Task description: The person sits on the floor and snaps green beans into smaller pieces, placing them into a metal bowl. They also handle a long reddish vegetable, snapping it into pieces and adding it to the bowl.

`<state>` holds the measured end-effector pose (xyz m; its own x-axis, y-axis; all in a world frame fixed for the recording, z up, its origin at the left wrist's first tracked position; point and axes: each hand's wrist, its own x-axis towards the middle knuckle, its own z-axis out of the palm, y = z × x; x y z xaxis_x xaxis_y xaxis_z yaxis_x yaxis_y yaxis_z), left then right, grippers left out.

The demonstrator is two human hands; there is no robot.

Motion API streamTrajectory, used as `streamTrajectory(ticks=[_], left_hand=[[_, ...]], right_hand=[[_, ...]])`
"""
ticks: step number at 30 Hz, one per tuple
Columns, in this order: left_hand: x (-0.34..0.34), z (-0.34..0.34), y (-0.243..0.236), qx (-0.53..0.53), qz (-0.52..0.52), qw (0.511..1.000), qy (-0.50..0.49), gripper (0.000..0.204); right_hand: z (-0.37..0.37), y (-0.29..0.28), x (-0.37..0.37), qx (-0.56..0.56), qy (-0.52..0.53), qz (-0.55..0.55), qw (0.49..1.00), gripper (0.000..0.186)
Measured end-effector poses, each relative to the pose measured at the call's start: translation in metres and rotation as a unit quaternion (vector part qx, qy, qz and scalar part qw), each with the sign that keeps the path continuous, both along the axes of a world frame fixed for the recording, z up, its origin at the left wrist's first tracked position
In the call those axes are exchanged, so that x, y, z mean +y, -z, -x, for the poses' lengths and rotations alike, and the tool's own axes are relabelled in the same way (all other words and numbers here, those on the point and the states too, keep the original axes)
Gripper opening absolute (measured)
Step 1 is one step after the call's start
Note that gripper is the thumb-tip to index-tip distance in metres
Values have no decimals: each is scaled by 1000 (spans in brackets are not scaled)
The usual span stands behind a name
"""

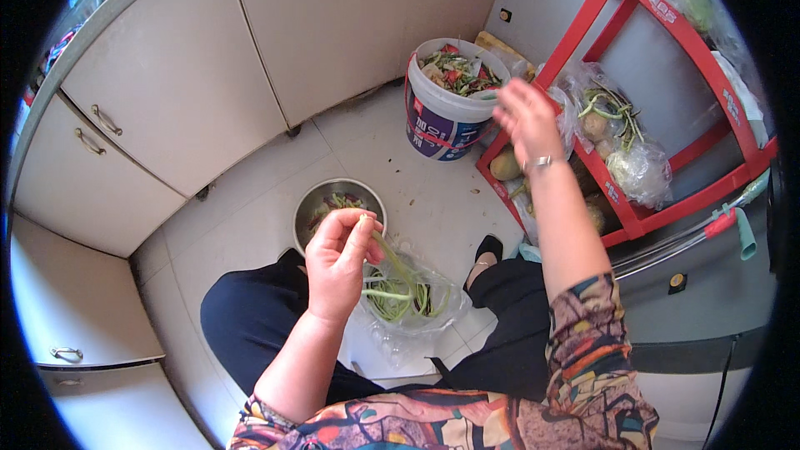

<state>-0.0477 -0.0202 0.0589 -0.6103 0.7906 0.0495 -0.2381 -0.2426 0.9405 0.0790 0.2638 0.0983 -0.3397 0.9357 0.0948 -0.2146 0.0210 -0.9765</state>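
Observation:
My left hand (340, 260) is closed, thumb against the fingers, pinching the end of a long green bean (395, 257) that hangs down to its right. Below it lies a clear plastic bag (454, 304) with more long green beans (392, 308) between my legs. Just beyond the left hand is a steel bowl (380, 198) with plant pieces inside, partly hidden by the hand. My right hand (527, 121) reaches out beside the rim of a white bucket (419, 112), fingers stretched and slightly blurred, with nothing seen in it. Vegetable scraps (457, 71) fill the bucket.
On the right stands a red rack (642, 221) with bagged vegetables (637, 171) and potatoes. Pale cabinets (167, 75) line the left and far side. Small scraps dot the tiled floor (358, 150). My dark shoe (490, 250) is near the rack.

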Motion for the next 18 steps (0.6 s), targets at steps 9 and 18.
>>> streamTrajectory(ticks=[9, 18], left_hand=[[5, -10, 0, -113, -13, 993, 27, 15], [-2, 2, 10, 527, 126, 838, 64, 15]], right_hand=[[-49, 55, -177, -156, -419, 94, 890, 30], [-68, 14, -140, -335, -284, -210, 874, 17]])
